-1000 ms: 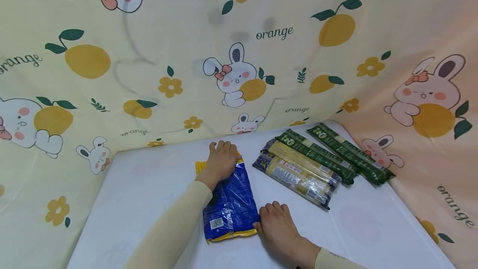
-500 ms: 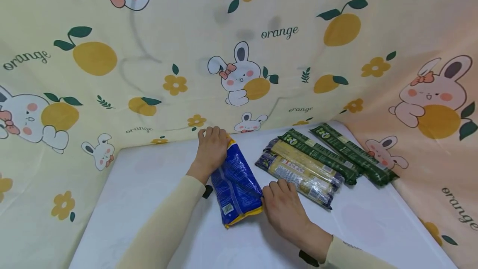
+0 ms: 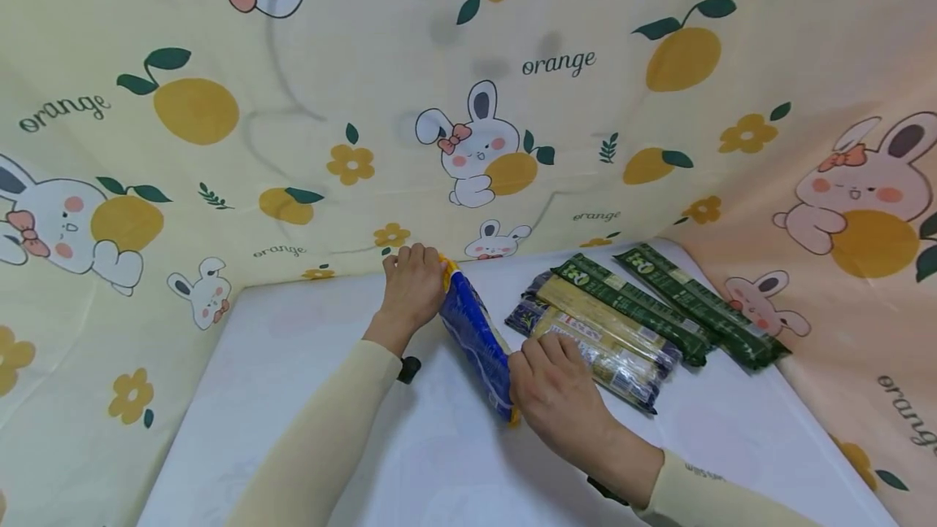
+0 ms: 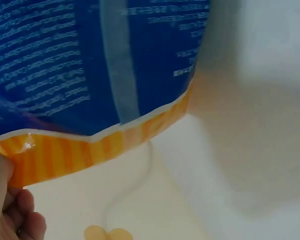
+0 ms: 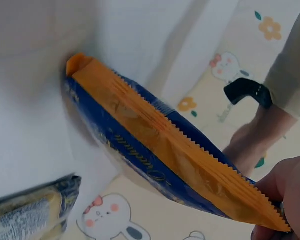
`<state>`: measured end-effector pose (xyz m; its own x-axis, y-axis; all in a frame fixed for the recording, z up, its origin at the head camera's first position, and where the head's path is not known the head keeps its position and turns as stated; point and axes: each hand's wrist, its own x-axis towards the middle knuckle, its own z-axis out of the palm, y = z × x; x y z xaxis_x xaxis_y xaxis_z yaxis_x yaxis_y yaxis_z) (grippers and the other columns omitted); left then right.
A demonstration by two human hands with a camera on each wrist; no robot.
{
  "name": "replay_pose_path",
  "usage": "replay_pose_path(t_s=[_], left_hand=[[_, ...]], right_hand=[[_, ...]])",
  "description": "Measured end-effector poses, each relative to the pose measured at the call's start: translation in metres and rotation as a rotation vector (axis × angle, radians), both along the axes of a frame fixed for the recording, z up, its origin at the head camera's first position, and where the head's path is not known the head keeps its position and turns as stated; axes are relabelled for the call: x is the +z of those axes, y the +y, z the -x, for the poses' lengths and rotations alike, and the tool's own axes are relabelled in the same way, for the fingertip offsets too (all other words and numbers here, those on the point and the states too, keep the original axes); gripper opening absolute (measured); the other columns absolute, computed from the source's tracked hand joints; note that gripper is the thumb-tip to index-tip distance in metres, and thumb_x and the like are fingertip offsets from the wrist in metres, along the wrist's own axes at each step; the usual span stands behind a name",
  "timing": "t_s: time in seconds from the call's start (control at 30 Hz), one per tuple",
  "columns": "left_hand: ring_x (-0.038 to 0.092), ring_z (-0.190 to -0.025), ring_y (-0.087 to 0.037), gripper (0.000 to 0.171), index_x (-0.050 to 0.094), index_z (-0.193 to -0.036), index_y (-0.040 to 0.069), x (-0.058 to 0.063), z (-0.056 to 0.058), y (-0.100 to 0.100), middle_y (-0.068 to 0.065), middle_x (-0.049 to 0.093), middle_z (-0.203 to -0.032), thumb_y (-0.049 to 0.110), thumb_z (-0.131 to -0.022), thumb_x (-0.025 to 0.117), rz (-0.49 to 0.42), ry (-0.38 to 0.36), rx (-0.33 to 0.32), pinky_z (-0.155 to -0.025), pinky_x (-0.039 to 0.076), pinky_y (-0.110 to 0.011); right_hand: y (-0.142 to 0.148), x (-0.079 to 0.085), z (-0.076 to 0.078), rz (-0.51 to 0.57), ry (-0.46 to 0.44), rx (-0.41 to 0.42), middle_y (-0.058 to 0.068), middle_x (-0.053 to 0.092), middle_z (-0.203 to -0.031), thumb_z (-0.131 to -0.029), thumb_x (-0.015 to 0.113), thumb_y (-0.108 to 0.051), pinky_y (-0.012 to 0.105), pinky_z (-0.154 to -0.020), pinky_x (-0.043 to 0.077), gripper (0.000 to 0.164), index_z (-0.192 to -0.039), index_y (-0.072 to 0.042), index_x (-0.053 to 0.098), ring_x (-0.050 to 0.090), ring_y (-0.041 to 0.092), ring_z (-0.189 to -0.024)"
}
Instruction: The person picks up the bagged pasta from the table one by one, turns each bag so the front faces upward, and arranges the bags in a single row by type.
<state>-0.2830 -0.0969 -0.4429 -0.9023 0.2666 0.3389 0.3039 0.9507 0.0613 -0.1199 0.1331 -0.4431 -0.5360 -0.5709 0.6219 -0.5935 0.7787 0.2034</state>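
Observation:
A blue plastic bag (image 3: pixel 474 337) with orange-yellow striped ends is tilted up on its long side, seen nearly edge-on in the head view. My left hand (image 3: pixel 411 287) pinches its far end at a corner. The right hand (image 3: pixel 560 393) grips the near end at the upper corner. Printed text and a pale lengthwise seam show on the bag's back (image 4: pixel 50 75) in the left wrist view. The right wrist view shows its zigzag-cut orange end (image 5: pixel 155 135), with the right thumb (image 5: pixel 277 177) at the corner. What fills the bag is hidden.
Clear packs of pale sticks (image 3: pixel 596 348) that look like dry noodles lie right of the bag, beside two long dark green packs (image 3: pixel 688 299). Everything is on a white table (image 3: pixel 293 364), with a printed curtain (image 3: pixel 329 63) behind and at the right.
The bag was lying flat with its back up; both hands have lifted and turned it onto its edge. The right hand has moved up and slightly right, the left hand slightly up and left.

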Motion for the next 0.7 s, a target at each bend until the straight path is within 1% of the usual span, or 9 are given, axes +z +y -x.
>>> replay_pose_path(t_s=[0.07,0.17,0.3,0.43,0.57,0.63,0.7], left_hand=[[0.054,-0.103,-0.039,0.031,0.056,-0.102,0.001,0.001,0.000,-0.001,-0.014,0.055,-0.099,0.028,-0.112,0.047,-0.002,-0.011,0.008,-0.101,0.041,-0.062],[0.055,-0.105,-0.039,0.031,0.058,-0.102,0.001,0.004,-0.003,-0.002,-0.015,0.057,-0.101,0.028,-0.112,0.047,0.016,-0.018,0.006,-0.103,0.041,-0.065],[0.056,-0.104,-0.038,0.034,0.062,-0.103,0.000,0.008,-0.009,0.002,-0.015,0.059,-0.101,0.028,-0.112,0.046,0.061,-0.012,-0.014,-0.101,0.043,-0.064],[0.056,-0.099,-0.035,0.040,0.063,-0.102,0.002,0.011,-0.016,0.010,-0.013,0.060,-0.098,0.034,-0.114,0.041,0.083,-0.008,-0.023,-0.096,0.046,-0.060],[0.056,-0.098,-0.033,0.046,0.061,-0.100,0.004,0.014,-0.025,0.021,-0.012,0.059,-0.098,0.040,-0.115,0.036,0.069,-0.025,-0.026,-0.093,0.047,-0.057],[0.056,-0.097,-0.033,0.048,0.062,-0.100,0.004,0.015,-0.030,0.027,-0.013,0.060,-0.098,0.042,-0.115,0.037,0.068,-0.027,-0.040,-0.091,0.047,-0.056],[0.057,-0.097,-0.033,0.049,0.063,-0.101,0.003,0.016,-0.034,0.030,-0.013,0.062,-0.099,0.045,-0.114,0.041,0.064,-0.033,-0.058,-0.090,0.047,-0.055]], right_hand=[[-0.004,-0.001,-0.001,0.015,0.001,0.023,0.001,0.028,-0.075,-0.113,0.026,-0.016,0.042,-0.074,0.042,0.040,-0.076,-0.011,0.040,0.031,0.023,-0.073],[-0.010,-0.002,-0.004,0.020,-0.001,0.042,0.001,0.029,-0.075,-0.112,0.028,-0.018,0.042,-0.074,0.038,0.039,-0.076,-0.011,0.039,0.030,0.023,-0.073],[-0.017,-0.008,-0.010,0.040,0.001,0.074,0.002,0.035,-0.075,-0.110,0.030,-0.019,0.042,-0.074,0.039,0.036,-0.077,-0.011,0.041,0.039,0.024,-0.074],[-0.027,-0.018,-0.018,0.060,0.006,0.115,0.002,0.043,-0.076,-0.107,0.034,-0.018,0.043,-0.076,0.045,0.032,-0.078,-0.011,0.044,0.047,0.026,-0.075],[-0.040,-0.028,-0.026,0.061,-0.005,0.169,0.002,0.050,-0.076,-0.107,0.035,-0.017,0.043,-0.078,0.048,0.032,-0.078,-0.011,0.048,0.051,0.024,-0.076],[-0.047,-0.034,-0.029,0.054,-0.006,0.190,0.002,0.052,-0.077,-0.108,0.034,-0.015,0.042,-0.079,0.049,0.034,-0.077,-0.012,0.049,0.051,0.022,-0.076],[-0.054,-0.039,-0.031,0.051,0.002,0.210,0.001,0.051,-0.076,-0.108,0.033,-0.014,0.040,-0.080,0.048,0.036,-0.076,-0.012,0.048,0.051,0.021,-0.075]])
